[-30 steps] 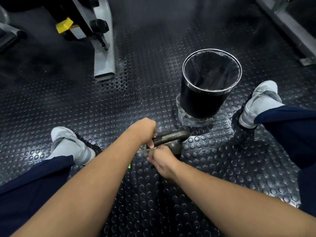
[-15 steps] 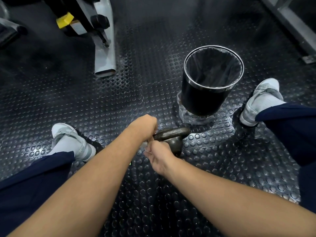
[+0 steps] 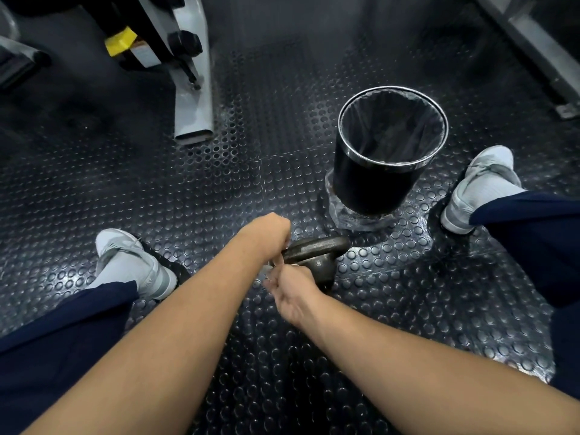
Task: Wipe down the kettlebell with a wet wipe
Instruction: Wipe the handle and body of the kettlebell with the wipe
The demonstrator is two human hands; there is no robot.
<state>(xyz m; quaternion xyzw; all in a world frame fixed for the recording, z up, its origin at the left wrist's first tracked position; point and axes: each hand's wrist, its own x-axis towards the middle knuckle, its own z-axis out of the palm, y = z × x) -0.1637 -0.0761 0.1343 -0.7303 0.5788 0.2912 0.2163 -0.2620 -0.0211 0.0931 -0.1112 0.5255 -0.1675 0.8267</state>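
While both hands crowd the kettlebell (image 3: 317, 262), little of any wipe shows.

Her or his left hand (image 3: 266, 233) is a closed fist at the near end of the handle (image 3: 320, 243); whether it clasps the iron or the pale scrap (image 3: 266, 269) under its thumb, I cannot tell. Below it the right hand (image 3: 293, 291) curls its fingers at that same scrap, probably the wipe, though the pinch itself is hidden. From both grips the kettlebell lies just beyond and rightward on the floor (image 3: 219, 189), its handle running away from the fist toward the bin (image 3: 370, 186). Being nearer the round body, the right hand would likely rub while the left steadies.
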